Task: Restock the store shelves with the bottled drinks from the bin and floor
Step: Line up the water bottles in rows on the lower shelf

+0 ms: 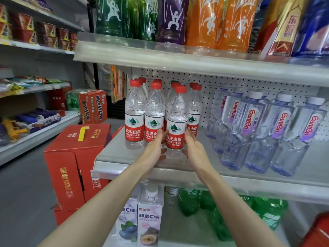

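Observation:
Several red-capped water bottles with red and white labels stand grouped at the left of the middle shelf (114,154). One water bottle (176,122) stands in front of the group, near the shelf's front edge. My left hand (154,148) cups its left side with the thumb low in front. On the bottle's right side, my right hand (195,148) presses against the label with straight fingers. The bottle is upright, with its base on the shelf between both palms.
Clear purple-tinted bottles (258,132) fill the shelf's right part. Large coloured soda bottles (204,22) stand on the shelf above; cartons (150,216) and green bottles (190,202) sit below. Red cardboard boxes (71,166) are stacked on the aisle floor at left, beside another shelving unit (35,132).

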Action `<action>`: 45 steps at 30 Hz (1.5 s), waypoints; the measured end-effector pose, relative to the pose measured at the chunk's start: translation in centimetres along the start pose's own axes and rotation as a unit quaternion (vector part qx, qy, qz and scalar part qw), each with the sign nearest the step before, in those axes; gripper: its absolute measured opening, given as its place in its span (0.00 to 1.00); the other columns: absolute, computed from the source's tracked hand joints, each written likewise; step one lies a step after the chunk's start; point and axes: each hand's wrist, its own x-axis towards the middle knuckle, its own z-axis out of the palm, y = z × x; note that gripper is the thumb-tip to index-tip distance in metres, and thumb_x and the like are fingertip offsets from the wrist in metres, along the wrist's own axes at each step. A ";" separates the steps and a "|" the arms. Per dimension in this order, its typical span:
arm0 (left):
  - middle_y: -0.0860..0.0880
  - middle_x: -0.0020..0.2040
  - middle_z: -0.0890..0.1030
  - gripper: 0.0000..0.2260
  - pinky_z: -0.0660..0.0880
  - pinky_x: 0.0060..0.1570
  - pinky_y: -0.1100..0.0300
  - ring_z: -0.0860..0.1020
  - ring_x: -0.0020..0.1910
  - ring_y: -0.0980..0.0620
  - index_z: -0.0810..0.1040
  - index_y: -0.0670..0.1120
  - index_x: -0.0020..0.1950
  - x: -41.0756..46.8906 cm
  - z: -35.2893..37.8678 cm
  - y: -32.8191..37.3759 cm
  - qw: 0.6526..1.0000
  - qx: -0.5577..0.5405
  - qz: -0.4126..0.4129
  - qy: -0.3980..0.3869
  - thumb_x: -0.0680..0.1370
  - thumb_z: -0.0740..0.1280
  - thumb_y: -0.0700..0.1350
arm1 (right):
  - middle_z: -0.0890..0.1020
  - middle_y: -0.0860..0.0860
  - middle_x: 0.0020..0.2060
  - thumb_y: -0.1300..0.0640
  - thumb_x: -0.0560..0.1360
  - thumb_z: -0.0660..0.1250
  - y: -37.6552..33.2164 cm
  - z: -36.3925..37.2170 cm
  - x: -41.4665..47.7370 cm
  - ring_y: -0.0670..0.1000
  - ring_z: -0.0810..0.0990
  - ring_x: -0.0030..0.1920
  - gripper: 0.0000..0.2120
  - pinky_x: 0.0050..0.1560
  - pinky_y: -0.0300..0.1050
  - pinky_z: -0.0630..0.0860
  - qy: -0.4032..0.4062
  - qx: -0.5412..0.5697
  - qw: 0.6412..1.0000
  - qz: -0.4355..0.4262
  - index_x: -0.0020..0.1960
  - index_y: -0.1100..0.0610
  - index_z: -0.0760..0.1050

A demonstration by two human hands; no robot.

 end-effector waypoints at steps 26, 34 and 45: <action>0.50 0.74 0.65 0.27 0.63 0.71 0.50 0.67 0.70 0.44 0.61 0.52 0.75 2.0 0.2 -1.9 1.000 -0.010 -0.010 0.009 0.80 0.44 0.61 | 0.67 0.44 0.72 0.29 0.76 0.48 1.8 1.4 1.9 0.48 0.65 0.72 0.30 0.75 0.56 0.57 0.004 0.050 0.998 0.028 0.74 0.40 0.59; 0.50 0.75 0.64 0.27 0.64 0.69 0.53 0.67 0.71 0.45 0.60 0.52 0.75 1.9 0.2 -1.8 1.000 -0.008 -0.014 0.002 0.80 0.43 0.62 | 0.69 0.45 0.72 0.30 0.76 0.49 2.0 1.5 1.8 0.48 0.67 0.71 0.30 0.74 0.55 0.59 0.009 0.060 0.998 0.009 0.74 0.41 0.61; 0.50 0.71 0.69 0.25 0.62 0.72 0.50 0.68 0.69 0.51 0.63 0.49 0.74 0.2 0.1 -0.2 0.999 0.045 0.025 0.007 0.81 0.53 0.59 | 0.71 0.50 0.71 0.36 0.79 0.51 1.0 0.0 0.7 0.51 0.68 0.71 0.29 0.74 0.52 0.61 0.017 0.023 1.000 -0.005 0.75 0.50 0.62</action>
